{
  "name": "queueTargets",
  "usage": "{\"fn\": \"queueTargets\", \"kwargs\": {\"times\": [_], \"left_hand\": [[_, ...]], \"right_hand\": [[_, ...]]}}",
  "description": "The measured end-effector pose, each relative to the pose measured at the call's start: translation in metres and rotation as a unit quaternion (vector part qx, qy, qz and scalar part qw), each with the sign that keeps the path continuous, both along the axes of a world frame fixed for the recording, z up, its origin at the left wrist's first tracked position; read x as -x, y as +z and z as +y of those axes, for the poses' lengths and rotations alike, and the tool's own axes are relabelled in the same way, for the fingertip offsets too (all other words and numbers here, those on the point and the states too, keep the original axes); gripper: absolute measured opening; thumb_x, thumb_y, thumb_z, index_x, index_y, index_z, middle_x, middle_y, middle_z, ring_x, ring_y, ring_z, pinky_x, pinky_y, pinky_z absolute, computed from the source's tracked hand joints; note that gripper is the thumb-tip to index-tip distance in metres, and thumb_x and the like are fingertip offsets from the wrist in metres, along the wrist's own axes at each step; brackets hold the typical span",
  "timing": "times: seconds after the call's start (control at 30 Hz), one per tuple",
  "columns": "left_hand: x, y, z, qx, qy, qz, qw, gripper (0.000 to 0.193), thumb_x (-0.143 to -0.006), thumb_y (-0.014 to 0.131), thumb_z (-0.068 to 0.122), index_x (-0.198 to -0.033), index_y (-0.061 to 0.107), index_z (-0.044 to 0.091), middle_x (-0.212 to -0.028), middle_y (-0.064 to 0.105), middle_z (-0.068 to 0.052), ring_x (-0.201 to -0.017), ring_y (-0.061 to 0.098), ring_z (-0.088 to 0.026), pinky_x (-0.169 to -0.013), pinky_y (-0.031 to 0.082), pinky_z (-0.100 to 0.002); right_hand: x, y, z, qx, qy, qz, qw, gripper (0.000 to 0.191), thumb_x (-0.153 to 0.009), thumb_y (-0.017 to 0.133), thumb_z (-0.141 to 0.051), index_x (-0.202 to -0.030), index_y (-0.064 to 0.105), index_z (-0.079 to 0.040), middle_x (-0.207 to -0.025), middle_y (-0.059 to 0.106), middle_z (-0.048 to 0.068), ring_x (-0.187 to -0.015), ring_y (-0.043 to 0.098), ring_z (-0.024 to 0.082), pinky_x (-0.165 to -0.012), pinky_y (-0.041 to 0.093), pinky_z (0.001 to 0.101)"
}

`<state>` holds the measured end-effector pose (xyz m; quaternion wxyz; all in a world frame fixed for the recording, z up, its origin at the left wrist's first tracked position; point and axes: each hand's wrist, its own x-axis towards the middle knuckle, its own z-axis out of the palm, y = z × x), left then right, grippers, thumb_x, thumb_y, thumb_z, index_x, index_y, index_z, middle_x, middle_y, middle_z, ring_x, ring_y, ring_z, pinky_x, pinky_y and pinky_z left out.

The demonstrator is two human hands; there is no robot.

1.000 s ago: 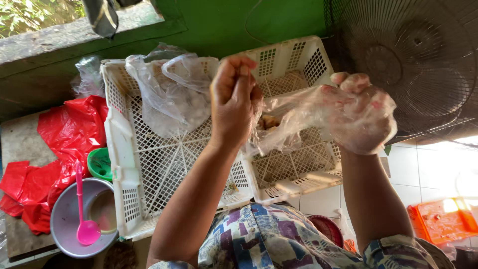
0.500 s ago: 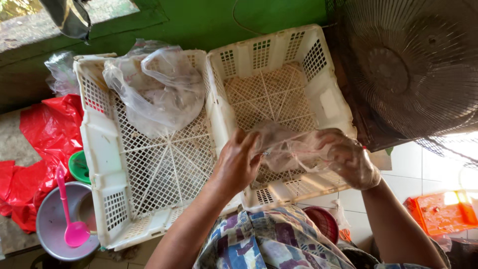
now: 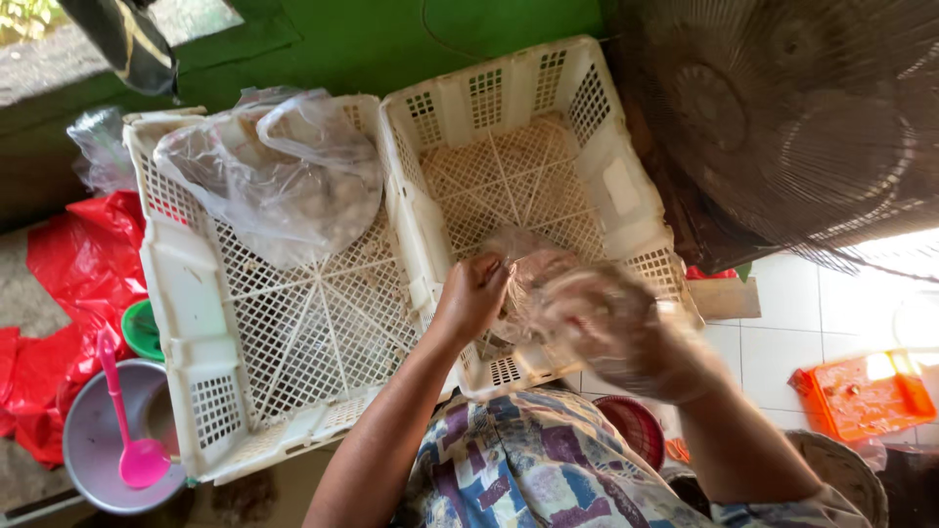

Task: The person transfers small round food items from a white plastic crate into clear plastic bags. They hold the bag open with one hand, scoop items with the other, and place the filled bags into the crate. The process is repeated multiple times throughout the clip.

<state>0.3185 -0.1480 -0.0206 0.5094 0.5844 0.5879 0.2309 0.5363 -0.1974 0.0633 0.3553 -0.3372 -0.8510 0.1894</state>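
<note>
— Where is the clear bag (image 3: 548,284) sitting?
— Lower centre, over the right crate (image 3: 606,186). The left hand (image 3: 471,293) is pinching its left edge; the blurred right hand (image 3: 626,328) is gripping it from the right.

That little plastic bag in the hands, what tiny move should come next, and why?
Probably lowering the small clear bag onto the right crate floor. Both the left hand and the blurred right hand grip it just above that crate's bare mesh.

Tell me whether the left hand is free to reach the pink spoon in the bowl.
Probably not at once: the left hand grips a clear bag over the right crate; the pink spoon lies beyond the left crate.
</note>
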Motion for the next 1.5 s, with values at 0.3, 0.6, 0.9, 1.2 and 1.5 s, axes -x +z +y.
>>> {"fn": "queueTargets", "kwargs": {"times": [0.3,0.6,0.9,1.2,1.5], "left_hand": [[0.017,-0.013,-0.001,0.086,0.063,-0.156,0.982,0.030,-0.101,0.059,0.029,-0.083,0.069,0.007,-0.065,0.067,-0.002,-0.056,0.062,-0.009,-0.053,0.054,-0.031],[0.021,-0.012,-0.016,-0.014,0.086,-0.166,0.982,0.036,-0.100,0.062,0.033,-0.078,0.069,0.005,-0.056,0.050,0.005,-0.053,0.040,-0.005,-0.047,0.035,-0.031],[0.021,-0.004,-0.015,0.005,0.076,-0.146,0.986,0.044,-0.103,0.060,0.036,-0.073,0.064,0.003,-0.054,0.045,0.002,-0.052,0.038,-0.008,-0.048,0.035,-0.034],[0.017,0.011,-0.026,0.003,0.055,-0.123,0.991,0.046,-0.105,0.056,0.036,-0.072,0.062,0.006,-0.053,0.043,0.002,-0.049,0.035,-0.010,-0.047,0.031,-0.036],[0.016,0.026,-0.035,0.040,0.051,-0.158,0.985,0.042,-0.106,0.055,0.034,-0.078,0.065,0.005,-0.054,0.044,0.002,-0.048,0.036,-0.010,-0.047,0.033,-0.034]], "right_hand": [[0.050,-0.092,0.021,-0.019,-0.159,-0.386,0.908,0.020,-0.091,0.062,-0.019,-0.109,0.066,-0.012,-0.124,0.064,0.015,-0.123,0.056,0.030,-0.109,0.038,0.0507],[0.033,-0.081,-0.009,0.057,-0.144,-0.468,0.870,0.029,-0.086,0.060,-0.028,-0.109,0.075,-0.020,-0.135,0.063,0.009,-0.135,0.048,0.032,-0.119,0.019,0.0594],[0.033,-0.079,-0.026,0.060,-0.172,-0.452,0.873,0.020,-0.090,0.059,-0.024,-0.097,0.077,-0.018,-0.131,0.066,0.007,-0.136,0.050,0.028,-0.122,0.015,0.0571],[0.029,-0.072,-0.037,0.048,-0.186,-0.442,0.876,0.015,-0.084,0.063,-0.022,-0.089,0.077,-0.019,-0.134,0.064,0.007,-0.133,0.051,0.028,-0.121,0.015,0.0581],[0.025,-0.063,-0.038,0.023,-0.207,-0.444,0.871,0.015,-0.089,0.061,-0.021,-0.087,0.075,-0.018,-0.135,0.064,0.010,-0.134,0.052,0.027,-0.122,0.016,0.0569]]}}
